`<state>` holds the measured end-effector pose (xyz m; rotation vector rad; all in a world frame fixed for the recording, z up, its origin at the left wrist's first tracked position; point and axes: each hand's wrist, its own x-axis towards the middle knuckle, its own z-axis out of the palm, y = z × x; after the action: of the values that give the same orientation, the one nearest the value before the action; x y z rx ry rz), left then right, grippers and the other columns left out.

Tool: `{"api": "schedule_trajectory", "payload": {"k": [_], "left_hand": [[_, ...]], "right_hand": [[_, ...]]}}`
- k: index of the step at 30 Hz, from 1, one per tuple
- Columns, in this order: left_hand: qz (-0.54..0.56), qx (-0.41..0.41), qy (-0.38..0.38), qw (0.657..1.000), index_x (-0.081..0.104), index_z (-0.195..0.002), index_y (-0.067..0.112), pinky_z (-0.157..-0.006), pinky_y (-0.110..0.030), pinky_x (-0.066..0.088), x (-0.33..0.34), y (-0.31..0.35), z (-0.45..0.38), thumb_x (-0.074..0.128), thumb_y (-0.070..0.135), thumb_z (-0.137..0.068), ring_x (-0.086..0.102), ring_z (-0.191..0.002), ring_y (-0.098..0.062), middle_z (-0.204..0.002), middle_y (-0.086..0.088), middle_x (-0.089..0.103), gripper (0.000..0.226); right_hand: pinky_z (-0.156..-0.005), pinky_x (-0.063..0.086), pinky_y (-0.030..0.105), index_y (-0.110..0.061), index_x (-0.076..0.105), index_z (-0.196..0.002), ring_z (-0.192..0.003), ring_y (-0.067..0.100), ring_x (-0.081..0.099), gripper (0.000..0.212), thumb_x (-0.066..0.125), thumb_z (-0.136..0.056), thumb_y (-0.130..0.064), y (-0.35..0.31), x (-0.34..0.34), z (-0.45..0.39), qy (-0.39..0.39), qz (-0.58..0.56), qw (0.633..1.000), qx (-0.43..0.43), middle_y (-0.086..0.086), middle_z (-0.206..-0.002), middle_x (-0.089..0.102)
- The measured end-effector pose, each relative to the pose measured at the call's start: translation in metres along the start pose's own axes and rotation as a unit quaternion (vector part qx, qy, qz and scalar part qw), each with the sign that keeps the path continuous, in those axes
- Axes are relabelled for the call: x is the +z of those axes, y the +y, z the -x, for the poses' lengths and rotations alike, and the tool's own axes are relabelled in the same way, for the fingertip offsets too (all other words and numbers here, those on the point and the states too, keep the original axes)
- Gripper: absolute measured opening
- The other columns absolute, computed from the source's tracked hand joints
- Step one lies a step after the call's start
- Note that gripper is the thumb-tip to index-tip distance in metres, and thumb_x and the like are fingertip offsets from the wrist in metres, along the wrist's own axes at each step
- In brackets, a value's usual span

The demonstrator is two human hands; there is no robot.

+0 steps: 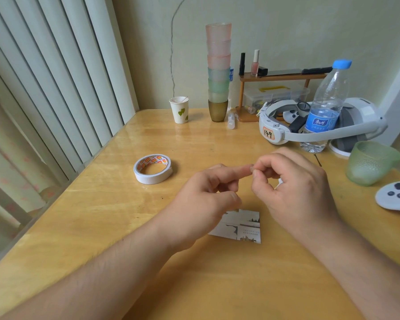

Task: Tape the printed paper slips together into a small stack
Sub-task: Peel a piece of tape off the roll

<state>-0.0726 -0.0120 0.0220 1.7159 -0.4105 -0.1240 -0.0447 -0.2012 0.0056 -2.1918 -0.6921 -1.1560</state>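
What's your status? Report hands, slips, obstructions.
Left hand and right hand fingertips meet above the table; held piece unclear. Paper slips flat beneath. Tape roll untouched, left. Nothing obstructing.

Soft daylight, probably from blinds [44, 77]; tabletop [194, 139] glare; wide-angle edge bending; mostly sharp.

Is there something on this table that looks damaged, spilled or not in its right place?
Nothing is spilled or broken on the table. The tape roll lies flat, and the paper slips lie beneath the hands. Only the tall stack of cups looks a little risky, and a crack runs down the wall behind.
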Motion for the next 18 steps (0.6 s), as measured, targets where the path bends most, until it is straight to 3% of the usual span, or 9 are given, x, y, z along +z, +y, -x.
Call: {"api": "schedule_trajectory", "payload": {"k": [6, 14, 18], "left_hand": [[0.014, -0.004, -0.001, 1.0, 0.074, -0.129, 0.027, -0.075, -0.016, 0.045, -0.0026, -0.0013, -0.0017, 0.06, 0.007, -0.076, 0.044, -0.079, -0.009, -0.087, 0.007, 0.044, 0.058], [-0.016, 0.004, -0.001, 1.0, 0.072, -0.133, 0.03, -0.075, -0.017, 0.044, -0.0002, 0.0, -0.0002, 0.061, 0.011, -0.076, 0.047, -0.08, -0.005, -0.088, 0.011, 0.045, 0.061], [-0.029, 0.005, -0.002, 1.0, 0.07, -0.135, 0.031, -0.076, -0.017, 0.042, 0.0016, 0.0006, 0.0009, 0.061, 0.012, -0.076, 0.047, -0.08, -0.005, -0.088, 0.013, 0.046, 0.063]], "right_hand": [[-0.067, 0.048, 0.029, -0.011, 0.072, -0.082, -0.074, 0.013, 0.057, 0.005, 0.069, -0.086, -0.011, 0.0003, -0.0025, -0.0016, -0.006, -0.009, 1.0, 0.001, 0.0, -0.081, 0.066], [-0.069, 0.047, 0.024, -0.012, 0.074, -0.082, -0.074, 0.011, 0.057, 0.002, 0.074, -0.083, -0.009, -0.0027, -0.0027, -0.0016, 0.001, -0.006, 1.0, -0.001, -0.001, -0.08, 0.067], [-0.066, 0.049, 0.031, -0.012, 0.072, -0.08, -0.072, 0.017, 0.059, 0.005, 0.072, -0.084, -0.01, -0.002, -0.0018, -0.0012, -0.001, -0.003, 1.0, -0.001, 0.0, -0.078, 0.066]]}}
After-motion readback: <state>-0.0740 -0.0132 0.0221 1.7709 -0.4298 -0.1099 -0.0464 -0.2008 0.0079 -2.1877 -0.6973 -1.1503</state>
